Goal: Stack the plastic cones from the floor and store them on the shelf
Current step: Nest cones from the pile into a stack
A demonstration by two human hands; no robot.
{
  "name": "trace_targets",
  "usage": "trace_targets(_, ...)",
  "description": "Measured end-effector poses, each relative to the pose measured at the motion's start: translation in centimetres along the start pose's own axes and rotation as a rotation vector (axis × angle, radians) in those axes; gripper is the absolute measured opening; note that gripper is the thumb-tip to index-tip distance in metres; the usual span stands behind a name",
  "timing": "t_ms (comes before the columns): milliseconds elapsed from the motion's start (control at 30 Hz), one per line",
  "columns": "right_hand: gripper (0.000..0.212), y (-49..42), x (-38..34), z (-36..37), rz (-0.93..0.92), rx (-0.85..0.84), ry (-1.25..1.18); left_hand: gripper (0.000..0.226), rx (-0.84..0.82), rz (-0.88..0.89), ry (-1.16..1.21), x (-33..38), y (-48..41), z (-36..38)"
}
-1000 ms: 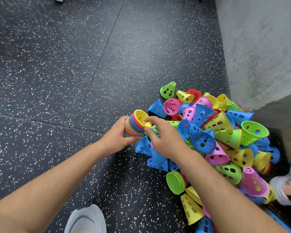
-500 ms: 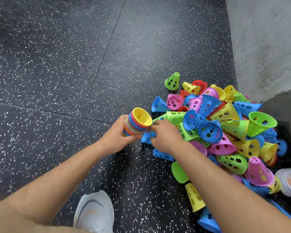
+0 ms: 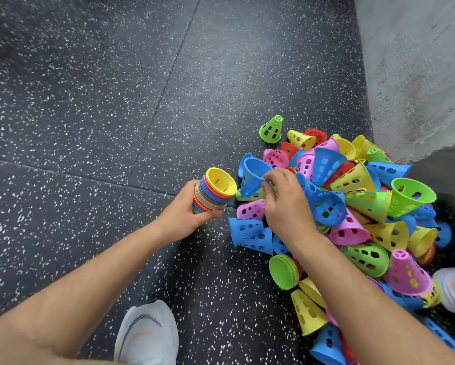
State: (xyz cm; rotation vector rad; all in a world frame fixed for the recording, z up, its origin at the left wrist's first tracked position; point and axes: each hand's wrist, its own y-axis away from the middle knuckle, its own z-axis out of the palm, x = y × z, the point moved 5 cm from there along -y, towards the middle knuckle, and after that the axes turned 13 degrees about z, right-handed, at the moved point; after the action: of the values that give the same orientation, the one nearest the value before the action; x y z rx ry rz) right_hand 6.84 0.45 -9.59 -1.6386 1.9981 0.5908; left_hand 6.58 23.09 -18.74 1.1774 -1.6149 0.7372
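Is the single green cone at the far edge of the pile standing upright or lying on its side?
Upright: the green cone rests on its wide rim on the floor, narrow tip up.

Both bare forearms reaching forward, left hand (image 3: pixel 180 218) gripping cone stack (image 3: pixel 213 191), right hand (image 3: pixel 287 206) fingers (image 3: pixel 272 177) pinching blue cone (image 3: pixel 251 173)

No words, numbers or labels can be read on the cones (image 3: pixel 410 196) or the floor (image 3: pixel 89 101). The white shoe (image 3: pixel 147 335) carries a dark curved stripe, possibly a brand mark.
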Motion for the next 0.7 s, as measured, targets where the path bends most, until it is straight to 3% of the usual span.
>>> trace_targets(133,0.012,-0.6,-2.0,-1.3,-0.065,0.062,-0.048,0.067,-0.009,0.015,-0.016,0.2,-0.1,0.3)
trace_targets(400,0.027,-1.3,-3.8,1.6,-0.202,-0.131,0.091,0.064,0.028,0.040,0.050,2.0,-3.5,0.3)
trace_targets(533,0.038,-4.5,-3.7,0.6,-0.060,-0.219,0.003,0.062,0.022,0.050,0.079,2.7,-7.2,0.1)
trace_targets(700,0.030,-14.3,-1.1,-1.1,0.053,-0.052,0.057,0.056,0.001,0.067,0.057,3.9,-12.5,0.5)
